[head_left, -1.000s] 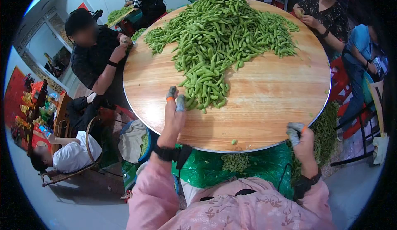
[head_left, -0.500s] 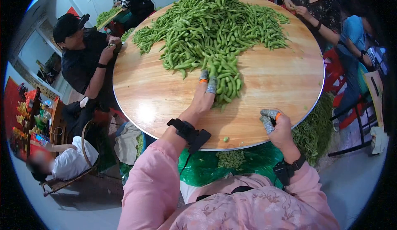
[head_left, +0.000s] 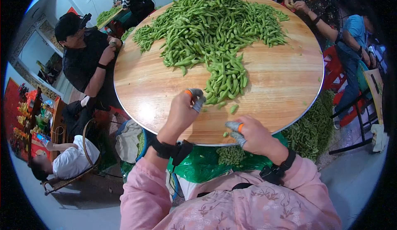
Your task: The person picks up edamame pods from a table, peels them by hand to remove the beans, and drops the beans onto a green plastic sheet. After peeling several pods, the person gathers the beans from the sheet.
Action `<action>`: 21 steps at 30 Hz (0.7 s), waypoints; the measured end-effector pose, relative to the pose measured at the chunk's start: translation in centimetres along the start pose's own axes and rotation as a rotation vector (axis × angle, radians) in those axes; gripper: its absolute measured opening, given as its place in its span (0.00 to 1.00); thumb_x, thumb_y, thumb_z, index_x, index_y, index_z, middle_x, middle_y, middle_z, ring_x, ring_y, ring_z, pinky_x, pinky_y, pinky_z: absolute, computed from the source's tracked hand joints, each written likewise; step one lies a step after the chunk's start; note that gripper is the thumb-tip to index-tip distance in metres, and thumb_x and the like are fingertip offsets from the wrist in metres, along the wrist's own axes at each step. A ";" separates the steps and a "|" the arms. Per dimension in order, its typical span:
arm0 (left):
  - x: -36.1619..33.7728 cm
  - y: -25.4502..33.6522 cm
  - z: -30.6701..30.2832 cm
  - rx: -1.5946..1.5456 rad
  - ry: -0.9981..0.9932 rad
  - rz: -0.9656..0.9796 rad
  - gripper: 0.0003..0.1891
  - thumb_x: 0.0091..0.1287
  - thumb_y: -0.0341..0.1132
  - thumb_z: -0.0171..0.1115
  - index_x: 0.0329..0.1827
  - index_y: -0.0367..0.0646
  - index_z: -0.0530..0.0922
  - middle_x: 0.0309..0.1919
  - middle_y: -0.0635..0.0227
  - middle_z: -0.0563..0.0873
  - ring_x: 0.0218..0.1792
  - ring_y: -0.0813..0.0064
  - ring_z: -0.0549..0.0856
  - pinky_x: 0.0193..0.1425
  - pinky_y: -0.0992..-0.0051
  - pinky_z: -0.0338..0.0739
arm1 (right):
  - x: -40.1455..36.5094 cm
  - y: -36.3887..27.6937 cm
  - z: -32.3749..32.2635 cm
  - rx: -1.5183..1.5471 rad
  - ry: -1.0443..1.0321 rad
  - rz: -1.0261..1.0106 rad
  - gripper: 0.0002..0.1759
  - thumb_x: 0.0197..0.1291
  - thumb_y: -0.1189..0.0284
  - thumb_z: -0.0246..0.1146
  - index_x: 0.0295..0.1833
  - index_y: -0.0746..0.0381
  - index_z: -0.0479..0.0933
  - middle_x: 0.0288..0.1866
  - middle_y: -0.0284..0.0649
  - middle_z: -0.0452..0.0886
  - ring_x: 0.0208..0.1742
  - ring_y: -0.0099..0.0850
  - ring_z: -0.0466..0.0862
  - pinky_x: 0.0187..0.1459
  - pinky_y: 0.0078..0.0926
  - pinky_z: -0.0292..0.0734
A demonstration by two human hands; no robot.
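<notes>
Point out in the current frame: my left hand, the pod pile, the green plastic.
Left hand (head_left: 182, 111): head view, back of the hand.
Pod pile (head_left: 206, 25): head view, middle of the heap.
Green plastic (head_left: 202, 160): head view, uncovered part below the table edge.

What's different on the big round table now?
The front bunch of pods slid right. The left hand pushed against it, then drew back toward the person. The right hand came left, near a loose bean. The big pile stayed on the table.
</notes>
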State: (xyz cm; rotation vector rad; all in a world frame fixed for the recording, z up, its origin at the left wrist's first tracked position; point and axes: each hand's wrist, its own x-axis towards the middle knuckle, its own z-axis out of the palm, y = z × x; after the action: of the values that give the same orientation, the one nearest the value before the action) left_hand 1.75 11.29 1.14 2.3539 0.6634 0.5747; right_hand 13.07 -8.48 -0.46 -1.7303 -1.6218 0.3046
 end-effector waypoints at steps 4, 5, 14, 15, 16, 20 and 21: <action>-1.7 0.0 1.4 0.263 -0.104 0.116 0.10 0.52 0.35 0.61 0.29 0.35 0.76 0.23 0.52 0.79 0.26 0.55 0.78 0.29 0.69 0.72 | -0.2 -0.2 0.9 -0.001 -0.214 -0.073 0.14 0.37 0.81 0.58 0.36 0.67 0.74 0.37 0.45 0.72 0.43 0.43 0.72 0.44 0.35 0.68; -2.3 -0.1 1.9 0.260 -0.105 0.119 0.10 0.52 0.35 0.61 0.29 0.35 0.76 0.23 0.52 0.79 0.26 0.55 0.78 0.29 0.69 0.72 | -0.5 -0.4 0.8 -0.007 -0.270 -0.112 0.14 0.35 0.81 0.58 0.34 0.67 0.73 0.38 0.45 0.72 0.43 0.43 0.72 0.44 0.34 0.68; -2.5 3.9 3.0 0.133 -0.173 0.135 0.10 0.53 0.35 0.62 0.34 0.37 0.78 0.22 0.52 0.79 0.25 0.55 0.79 0.29 0.66 0.73 | -4.1 -0.8 -2.3 0.143 -0.310 -0.020 0.14 0.38 0.78 0.59 0.37 0.67 0.75 0.39 0.45 0.74 0.43 0.42 0.74 0.45 0.32 0.69; -1.7 3.8 3.2 0.174 -0.093 0.146 0.11 0.53 0.35 0.62 0.35 0.37 0.78 0.23 0.51 0.79 0.25 0.54 0.79 0.29 0.65 0.73 | -4.3 -0.7 -2.6 0.208 -0.284 0.030 0.14 0.41 0.77 0.60 0.39 0.66 0.75 0.39 0.44 0.75 0.42 0.41 0.75 0.44 0.31 0.70; -0.8 3.4 3.6 0.171 -0.020 0.258 0.11 0.53 0.35 0.61 0.33 0.35 0.76 0.24 0.49 0.78 0.27 0.51 0.79 0.30 0.63 0.72 | -4.6 -0.5 -2.7 0.206 -0.283 0.034 0.14 0.41 0.77 0.60 0.39 0.66 0.75 0.39 0.44 0.75 0.42 0.41 0.75 0.44 0.31 0.70; 1.1 1.9 5.1 0.354 -0.163 0.307 0.10 0.54 0.35 0.59 0.29 0.35 0.75 0.24 0.48 0.78 0.27 0.49 0.78 0.30 0.61 0.72 | -6.0 -0.2 -3.0 0.421 -0.125 0.241 0.11 0.49 0.75 0.60 0.41 0.64 0.76 0.35 0.40 0.79 0.36 0.30 0.78 0.39 0.24 0.72; 1.0 1.9 5.3 0.340 -0.185 0.297 0.10 0.54 0.35 0.58 0.28 0.35 0.74 0.24 0.48 0.78 0.28 0.48 0.77 0.31 0.60 0.71 | -6.2 -0.3 -3.1 0.515 -0.072 0.318 0.10 0.51 0.75 0.60 0.41 0.65 0.76 0.35 0.39 0.80 0.34 0.26 0.79 0.38 0.21 0.72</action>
State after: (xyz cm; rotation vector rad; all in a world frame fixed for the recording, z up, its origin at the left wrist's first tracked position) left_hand 6.03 8.27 -1.15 2.8099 0.3498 0.3834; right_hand 13.67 -15.38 -0.01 -1.5714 -1.1710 0.8644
